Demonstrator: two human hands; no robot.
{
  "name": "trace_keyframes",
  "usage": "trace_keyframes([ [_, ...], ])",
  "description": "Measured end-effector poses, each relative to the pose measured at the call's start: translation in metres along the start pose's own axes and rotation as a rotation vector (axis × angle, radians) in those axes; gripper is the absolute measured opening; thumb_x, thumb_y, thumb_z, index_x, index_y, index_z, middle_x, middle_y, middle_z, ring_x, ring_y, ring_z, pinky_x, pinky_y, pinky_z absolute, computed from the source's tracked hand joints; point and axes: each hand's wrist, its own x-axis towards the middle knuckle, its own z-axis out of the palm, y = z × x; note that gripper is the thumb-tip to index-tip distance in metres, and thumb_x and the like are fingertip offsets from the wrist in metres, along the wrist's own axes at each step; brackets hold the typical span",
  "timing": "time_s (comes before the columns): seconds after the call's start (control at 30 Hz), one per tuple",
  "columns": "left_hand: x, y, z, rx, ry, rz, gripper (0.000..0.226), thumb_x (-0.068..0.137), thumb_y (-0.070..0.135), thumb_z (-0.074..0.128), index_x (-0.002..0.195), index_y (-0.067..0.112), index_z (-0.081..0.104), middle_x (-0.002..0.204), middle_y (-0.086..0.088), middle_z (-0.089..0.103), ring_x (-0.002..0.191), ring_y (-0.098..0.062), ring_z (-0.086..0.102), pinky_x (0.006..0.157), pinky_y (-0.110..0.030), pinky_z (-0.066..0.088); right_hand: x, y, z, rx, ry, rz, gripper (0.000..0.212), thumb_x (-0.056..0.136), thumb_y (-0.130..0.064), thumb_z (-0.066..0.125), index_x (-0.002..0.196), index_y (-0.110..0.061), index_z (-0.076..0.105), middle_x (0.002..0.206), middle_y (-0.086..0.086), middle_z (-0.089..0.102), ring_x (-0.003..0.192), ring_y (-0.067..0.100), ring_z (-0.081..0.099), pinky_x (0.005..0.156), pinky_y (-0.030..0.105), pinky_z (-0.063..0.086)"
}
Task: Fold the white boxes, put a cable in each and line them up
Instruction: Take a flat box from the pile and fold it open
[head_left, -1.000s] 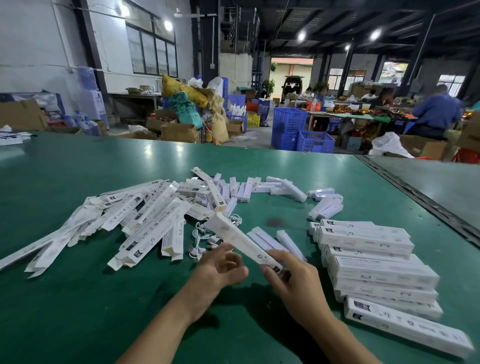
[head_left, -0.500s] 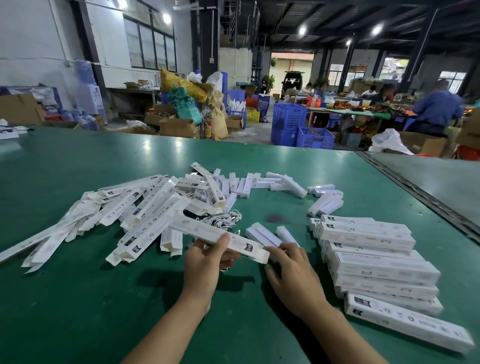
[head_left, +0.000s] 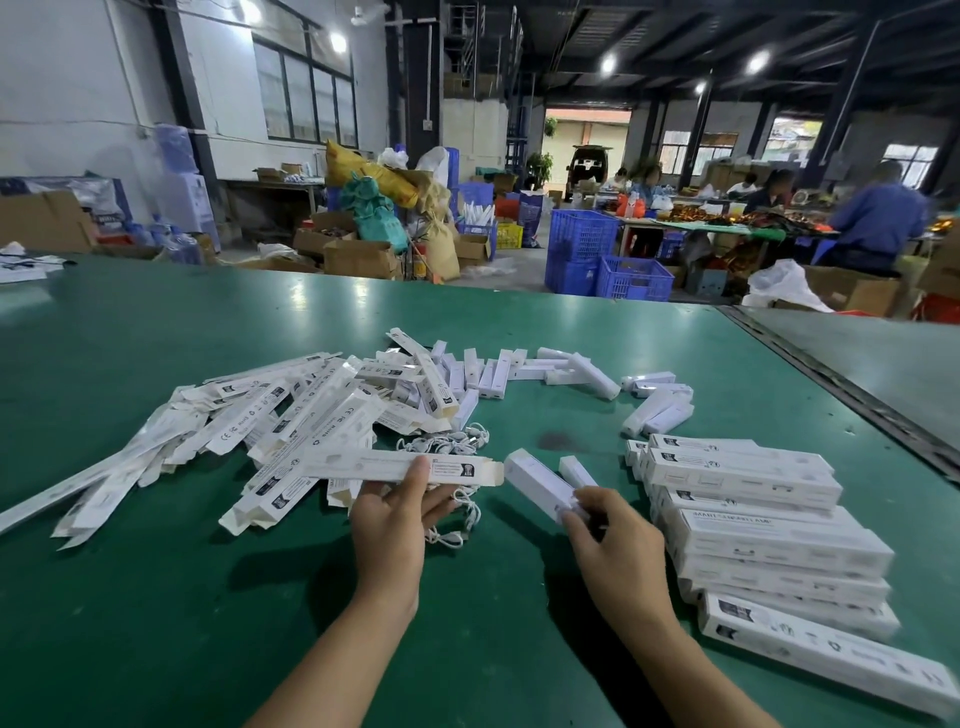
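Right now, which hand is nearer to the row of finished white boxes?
Right. The right hand, gripping a small white box, is just left of the row of boxes; the left hand, holding a long box, is farther left.

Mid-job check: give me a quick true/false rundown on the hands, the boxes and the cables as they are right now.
1. The left hand holds a long white box whose right end flap is open. True.
2. The right hand lies flat and empty on the table. False: its fingers grip the near end of a short white box.
3. The closed boxes are lined up on the left of the table. False: the lined-up boxes are on the right, and a pile of flat boxes lies on the left.
4. A tangle of white cables lies on the green table near the left hand. True.
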Motion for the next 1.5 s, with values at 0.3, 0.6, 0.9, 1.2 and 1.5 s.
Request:
trace_keyframes([
  [0.3, 0.004, -0.001, -0.003, -0.021, 0.034, 0.007, 0.011, 0.097, 0.017, 0.061, 0.108, 0.016, 0.063, 0.098, -0.004, 0.078, 0.086, -0.028, 0.076, 0.063, -0.027, 0.060, -0.009, -0.006, -0.002, 0.367, -0.001, -0.013, 0.024, 0.085, -0.013, 0.073, 0.084, -0.036, 0.069, 0.083, -0.021, 0.072, 0.076, 0.000, 0.067, 0.070, 0.008, 0.047],
  [0.6, 0.006, 0.002, -0.004, -0.063, 0.014, -0.003, 0.014, 0.097, 0.018, 0.061, 0.109, 0.017, 0.065, 0.101, -0.007, 0.077, 0.089, -0.030, 0.075, 0.067, -0.029, 0.061, -0.006, -0.005, -0.004, 0.433, -0.059, 0.017, 0.026, 0.085, -0.007, 0.072, 0.083, -0.032, 0.074, 0.080, -0.016, 0.074, 0.073, -0.003, 0.065, 0.068, 0.007, 0.045],
  [0.9, 0.002, -0.001, -0.002, -0.005, -0.071, -0.035, 0.008, 0.095, 0.016, 0.063, 0.100, 0.010, 0.065, 0.082, -0.004, 0.076, 0.078, -0.030, 0.075, 0.061, -0.028, 0.060, -0.007, -0.004, -0.003, 0.497, -0.065, 0.056, 0.020, 0.084, -0.009, 0.073, 0.085, -0.029, 0.075, 0.081, -0.013, 0.074, 0.076, 0.002, 0.066, 0.069, 0.008, 0.046],
  [1.2, -0.008, -0.010, 0.003, 0.096, -0.162, -0.017, 0.012, 0.093, 0.015, 0.065, 0.105, 0.016, 0.065, 0.093, -0.011, 0.077, 0.079, -0.032, 0.075, 0.065, -0.035, 0.062, -0.008, -0.007, 0.002, 0.707, -0.049, 0.208, 0.020, 0.078, -0.014, 0.080, 0.095, -0.019, 0.070, 0.068, -0.010, 0.066, 0.066, 0.003, 0.060, 0.067, 0.013, 0.048],
  [1.5, -0.005, -0.009, 0.005, 0.074, -0.129, -0.041, 0.011, 0.094, 0.015, 0.065, 0.104, 0.012, 0.064, 0.092, -0.013, 0.077, 0.078, -0.032, 0.075, 0.062, -0.034, 0.061, -0.009, -0.013, -0.001, 0.914, -0.253, 0.295, 0.022, 0.094, -0.021, 0.060, 0.116, -0.021, 0.063, 0.102, 0.005, 0.074, 0.049, 0.017, 0.056, 0.041, 0.021, 0.036],
])
